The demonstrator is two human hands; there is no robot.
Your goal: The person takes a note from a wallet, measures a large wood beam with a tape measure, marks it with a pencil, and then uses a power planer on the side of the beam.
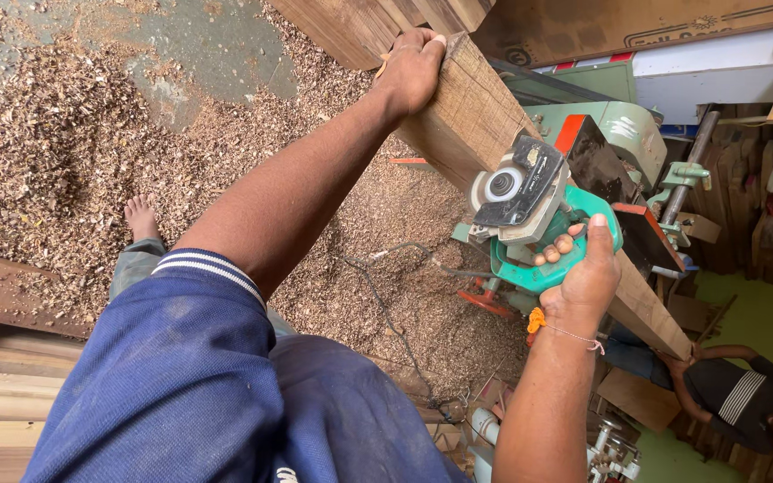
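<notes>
- Left of the wooden beam (485, 125) it's wide open, just a shavings-covered floor (55, 134) down there.
- Right of the beam is packed tight: green machine (624, 134), its metal lever (686, 174).
- The beam's near end is blocked by another person (735, 394) crouching there.
- The beam's top face is taken by the green planer (530, 215).

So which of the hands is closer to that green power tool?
The right hand. It grips the handle of the green power tool, fingers wrapped round it. The left hand is up the wooden plank, clasping its edge, clearly apart from the tool.
</notes>
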